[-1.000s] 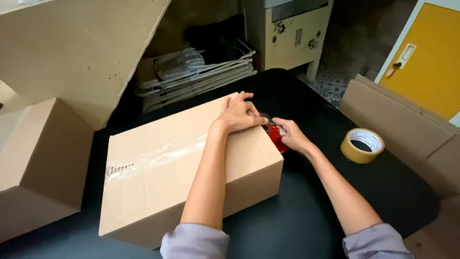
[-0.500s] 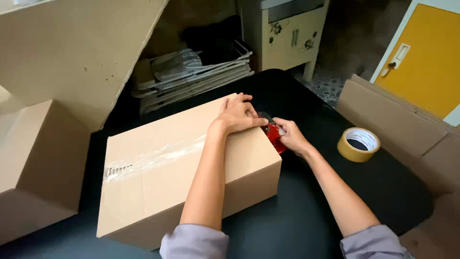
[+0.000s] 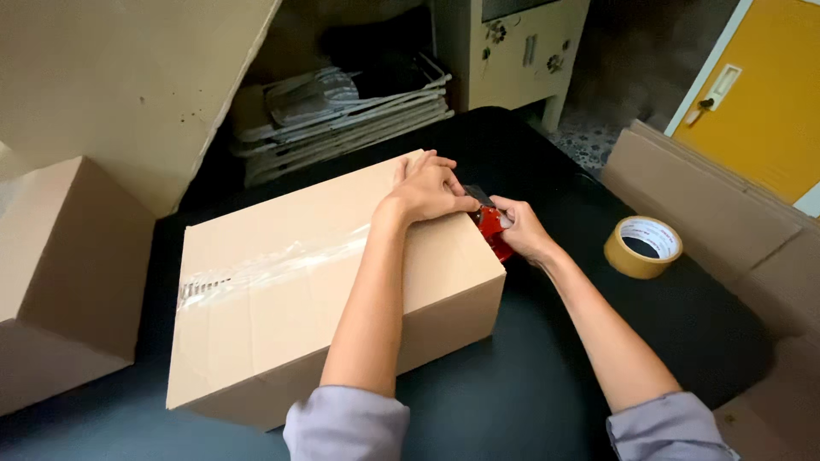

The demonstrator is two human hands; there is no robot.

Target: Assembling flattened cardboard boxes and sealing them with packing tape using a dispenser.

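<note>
A brown cardboard box (image 3: 282,316) lies on a black table (image 3: 530,367), with a strip of clear tape (image 3: 282,260) running along its top seam. My left hand (image 3: 427,189) presses flat on the box's top at its far right edge. My right hand (image 3: 521,226) grips a red tape dispenser (image 3: 493,227) held against the box's right end, just below my left hand's fingertips. The dispenser is partly hidden by my fingers.
A roll of tan tape (image 3: 642,246) lies on the table to the right. Flat cardboard sheets (image 3: 726,213) lean at the right edge. A second cardboard box (image 3: 60,273) stands at the left. Folded items (image 3: 342,111) are stacked behind, beside a cream cabinet (image 3: 512,43) and a yellow door (image 3: 760,102).
Both hands stay at the box's far right edge with the red dispenser. The view has shifted slightly; nothing else has visibly moved.
</note>
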